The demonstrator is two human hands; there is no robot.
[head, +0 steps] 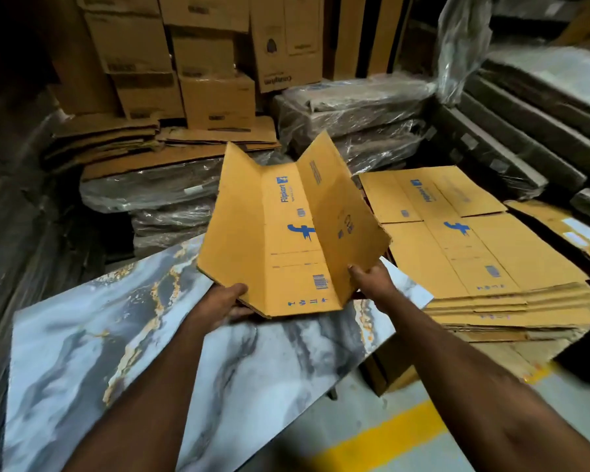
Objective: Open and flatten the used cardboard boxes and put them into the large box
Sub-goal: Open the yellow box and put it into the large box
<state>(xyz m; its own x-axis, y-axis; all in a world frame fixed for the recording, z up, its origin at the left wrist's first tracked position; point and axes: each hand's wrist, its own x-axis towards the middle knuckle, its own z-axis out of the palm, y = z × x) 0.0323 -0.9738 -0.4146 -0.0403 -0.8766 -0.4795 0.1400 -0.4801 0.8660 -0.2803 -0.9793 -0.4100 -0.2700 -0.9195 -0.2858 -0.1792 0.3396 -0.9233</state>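
I hold an opened yellow-brown cardboard box (286,229) with blue print in front of me, above a marble-patterned table (116,335). Its panels are unfolded but still bent into a shallow trough. My left hand (230,303) grips its near left corner from below. Along the near right edge my right hand (372,279) pinches the box. To the right lies a stack of flattened boxes (484,253) of the same print, piled flat. I cannot tell whether that stack sits inside a large box.
Plastic-wrapped bundles (348,107) and stacked brown cartons (215,97) fill the back. More flat cardboard (116,141) lies at the back left. Dark wrapped slabs (542,107) line the right. A grey floor with a yellow line (385,434) runs below the table's right end.
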